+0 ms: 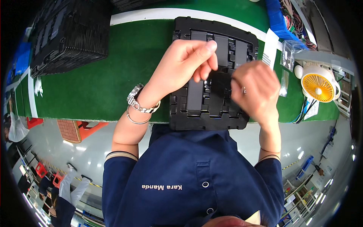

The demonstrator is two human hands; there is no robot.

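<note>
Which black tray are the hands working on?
The single flat tray lying at the near edge of the green table, under both the left hand and right hand. The other trays sit stacked, untouched, far left.

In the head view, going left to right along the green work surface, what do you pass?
Stack of black trays → left hand → black compartment tray → right hand → clear plastic bag → small white fan with yellow grille.
</note>
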